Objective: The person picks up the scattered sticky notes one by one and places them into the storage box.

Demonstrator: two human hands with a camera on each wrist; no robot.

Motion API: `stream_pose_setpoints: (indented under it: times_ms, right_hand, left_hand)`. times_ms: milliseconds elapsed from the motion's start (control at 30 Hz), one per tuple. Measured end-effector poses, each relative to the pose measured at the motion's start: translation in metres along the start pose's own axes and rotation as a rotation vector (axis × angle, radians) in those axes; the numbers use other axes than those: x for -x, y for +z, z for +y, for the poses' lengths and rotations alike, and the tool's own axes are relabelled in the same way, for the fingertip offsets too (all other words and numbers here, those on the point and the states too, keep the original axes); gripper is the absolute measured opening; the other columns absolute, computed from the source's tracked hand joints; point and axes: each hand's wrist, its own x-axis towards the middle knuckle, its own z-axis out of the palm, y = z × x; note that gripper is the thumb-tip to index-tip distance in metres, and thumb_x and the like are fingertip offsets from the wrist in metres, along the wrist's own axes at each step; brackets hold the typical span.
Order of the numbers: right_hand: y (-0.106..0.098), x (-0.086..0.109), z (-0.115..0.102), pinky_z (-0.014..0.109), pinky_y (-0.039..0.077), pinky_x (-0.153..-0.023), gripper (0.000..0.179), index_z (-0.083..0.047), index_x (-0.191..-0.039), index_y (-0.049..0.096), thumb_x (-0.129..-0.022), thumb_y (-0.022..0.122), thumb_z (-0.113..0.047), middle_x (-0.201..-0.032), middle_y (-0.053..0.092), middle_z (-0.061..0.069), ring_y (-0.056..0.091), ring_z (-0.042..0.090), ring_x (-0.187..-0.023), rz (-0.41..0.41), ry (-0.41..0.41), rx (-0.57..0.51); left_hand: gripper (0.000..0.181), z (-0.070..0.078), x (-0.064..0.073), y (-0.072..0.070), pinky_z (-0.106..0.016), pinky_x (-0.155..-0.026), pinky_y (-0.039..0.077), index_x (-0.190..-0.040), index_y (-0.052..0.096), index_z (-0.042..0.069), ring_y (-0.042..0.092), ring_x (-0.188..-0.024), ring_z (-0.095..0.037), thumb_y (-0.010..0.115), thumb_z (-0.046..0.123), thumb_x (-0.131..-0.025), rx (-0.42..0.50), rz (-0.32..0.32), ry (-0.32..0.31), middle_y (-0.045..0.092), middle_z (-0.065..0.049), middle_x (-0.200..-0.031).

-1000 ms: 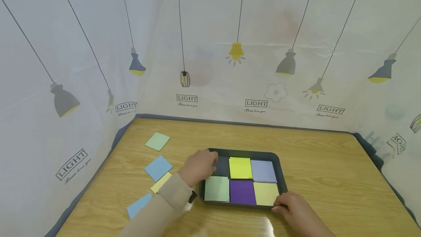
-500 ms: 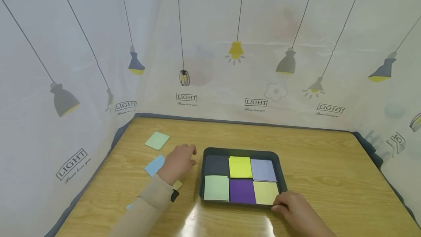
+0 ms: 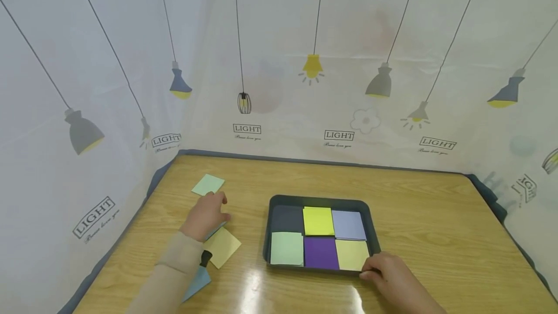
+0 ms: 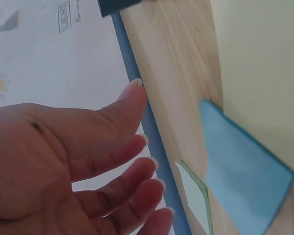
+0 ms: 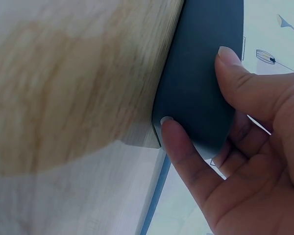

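Observation:
My left hand reaches over the left side of the table, holding nothing. Its fingers hang loosely curled in the left wrist view. Under it lies a blue sticky note pad, mostly hidden in the head view, and a pale yellow one is beside it. A mint green pad sits just beyond the fingertips. With thumb and forefinger, my right hand grips the front right corner of a dark rectangular tray. Yellow, lilac, green, purple and cream pads fill most of it.
A second blue pad lies under the left forearm near the front. The wooden table is bounded at the back and sides by a pale curtain printed with lamps.
My left hand has moved left from the tray's back left part to above the blue pad, uncovering the pale yellow pad. My right hand stays on the tray corner.

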Motion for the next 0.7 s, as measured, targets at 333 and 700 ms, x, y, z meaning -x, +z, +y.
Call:
stream_pose_setpoints:
  times_ms: [333, 700]
  right_hand:
    - [0.001, 0.000, 0.000, 0.023, 0.045, -0.064, 0.012, -0.026, -0.078, 0.072, -0.086, 0.077, -0.019, -0.074, 0.059, -0.020, 0.047, -0.006, -0.071, 0.003, -0.008, -0.002]
    - [-0.001, 0.000, 0.000, 0.023, 0.045, -0.063, 0.011, -0.025, -0.079, 0.072, -0.087, 0.077, -0.020, -0.074, 0.060, -0.020, 0.046, -0.006, -0.070, -0.009, -0.012, -0.015]
  left_hand:
    - [0.062, -0.039, -0.008, 0.002, -0.056, -0.087, 0.053, -0.119, 0.059, -0.009, 0.059, -0.102, -0.045, 0.087, 0.028, -0.079, -0.046, -0.023, -0.101, 0.060, -0.029, -0.114]
    - [0.054, -0.051, -0.011, 0.008, -0.050, -0.082, 0.052, -0.110, 0.059, -0.007, 0.059, -0.095, -0.036, 0.088, 0.026, -0.078, 0.002, -0.048, -0.184, 0.062, -0.024, -0.106]
